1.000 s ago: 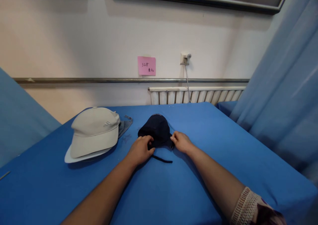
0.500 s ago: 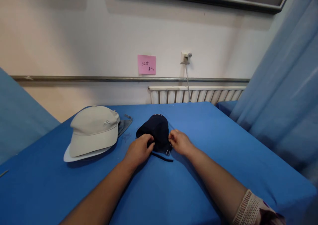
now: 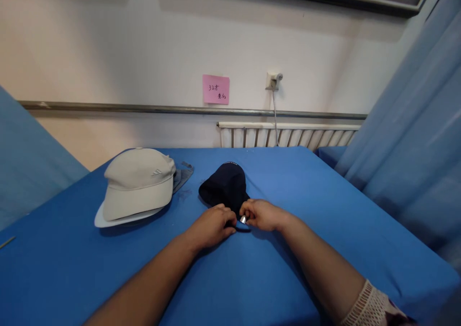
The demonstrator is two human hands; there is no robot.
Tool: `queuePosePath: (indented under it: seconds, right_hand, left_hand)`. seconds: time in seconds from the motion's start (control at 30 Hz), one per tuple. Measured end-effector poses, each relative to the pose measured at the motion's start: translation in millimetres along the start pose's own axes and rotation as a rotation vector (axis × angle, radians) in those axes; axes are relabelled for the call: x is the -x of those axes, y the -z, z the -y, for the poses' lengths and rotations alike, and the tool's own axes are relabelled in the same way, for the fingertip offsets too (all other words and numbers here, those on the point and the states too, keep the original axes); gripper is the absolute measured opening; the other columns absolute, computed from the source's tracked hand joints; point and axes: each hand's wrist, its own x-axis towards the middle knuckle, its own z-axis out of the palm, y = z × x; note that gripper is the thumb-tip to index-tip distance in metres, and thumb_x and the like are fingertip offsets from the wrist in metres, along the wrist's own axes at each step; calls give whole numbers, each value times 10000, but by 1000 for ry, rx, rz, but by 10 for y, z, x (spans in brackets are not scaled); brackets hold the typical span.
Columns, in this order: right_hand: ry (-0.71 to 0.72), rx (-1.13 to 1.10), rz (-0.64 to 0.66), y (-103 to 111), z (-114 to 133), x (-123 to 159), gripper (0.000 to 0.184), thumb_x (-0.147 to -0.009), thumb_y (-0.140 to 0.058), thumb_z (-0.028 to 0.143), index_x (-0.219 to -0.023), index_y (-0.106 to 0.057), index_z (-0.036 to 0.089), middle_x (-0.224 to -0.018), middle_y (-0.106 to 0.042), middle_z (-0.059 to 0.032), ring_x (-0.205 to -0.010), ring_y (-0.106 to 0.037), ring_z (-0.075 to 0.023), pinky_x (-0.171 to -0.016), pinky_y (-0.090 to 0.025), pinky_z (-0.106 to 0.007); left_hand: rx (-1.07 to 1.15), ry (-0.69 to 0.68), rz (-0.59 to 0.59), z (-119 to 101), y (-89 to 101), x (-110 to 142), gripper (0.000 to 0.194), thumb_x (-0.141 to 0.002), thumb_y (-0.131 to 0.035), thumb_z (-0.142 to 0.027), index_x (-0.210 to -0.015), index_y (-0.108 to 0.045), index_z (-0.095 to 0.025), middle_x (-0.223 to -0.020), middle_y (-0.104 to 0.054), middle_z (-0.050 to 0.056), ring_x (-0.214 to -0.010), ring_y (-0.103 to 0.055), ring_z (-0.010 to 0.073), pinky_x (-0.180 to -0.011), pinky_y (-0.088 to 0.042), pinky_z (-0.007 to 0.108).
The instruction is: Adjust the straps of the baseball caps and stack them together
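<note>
- Head view: our left hand point(image 3: 215, 226) has its fingers nearly closed, pinching the dark strap point(image 3: 243, 229) at the near edge of the navy cap point(image 3: 226, 184).
- Our right hand point(image 3: 263, 214) holds the silver buckle point(image 3: 244, 219) between thumb and fingers, just beside our left fingertips.
- The navy cap lies in front of our hands on the blue-covered table point(image 3: 230, 283), its crown away from us.
- Well to our left sits the beige cap point(image 3: 139, 187), on top of the pale blue cap point(image 3: 120, 219), with grey fabric point(image 3: 182, 177) showing behind.
- Beyond, we see the pink note point(image 3: 216, 89) on the wall above the metal rail point(image 3: 162, 109).
</note>
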Motion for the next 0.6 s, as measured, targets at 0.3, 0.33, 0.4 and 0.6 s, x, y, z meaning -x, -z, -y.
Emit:
queuePosePath:
  seconds: [0.3, 0.33, 0.4, 0.6]
  right_hand:
    - [42, 138, 5, 33, 171, 33, 184, -777, -606, 90, -928, -642, 188, -861, -612, -18, -696, -531, -124, -625, -385, -227]
    - [49, 147, 9, 33, 177, 30, 140, -790, -603, 108, -899, -642, 185, -840, -611, -18, -685, -526, -127, -617, -380, -232]
    - [57, 133, 15, 26, 168, 24, 92, -797, -603, 118, -854, -641, 179, -821, -618, -19, -683, -534, -132, -621, -387, -237]
    - [52, -30, 58, 8, 51, 26, 302, -778, -582, 47, -1021, -665, 206, -908, -676, -22, -778, -617, -137, -698, -454, -230]
  left_hand:
    - [65, 125, -64, 43, 91, 42, 123, -821, -558, -281, -782, -641, -199, -766, -659, 27, -707, -577, 180, -646, -373, 282]
    - [98, 161, -84, 48, 100, 38, 135, -827, -543, -288, -793, -637, -198, -765, -661, 25, -687, -574, 174, -628, -370, 277]
    - [200, 224, -133, 65, 102, 21, 148, -832, -525, -304, -825, -626, -196, -772, -666, 22, -667, -576, 163, -611, -382, 267]
    - [618, 338, -278, 182, 23, -53, 206, -811, -528, -372, -894, -552, -185, -757, -665, 13, -483, -509, 106, -495, -397, 240]
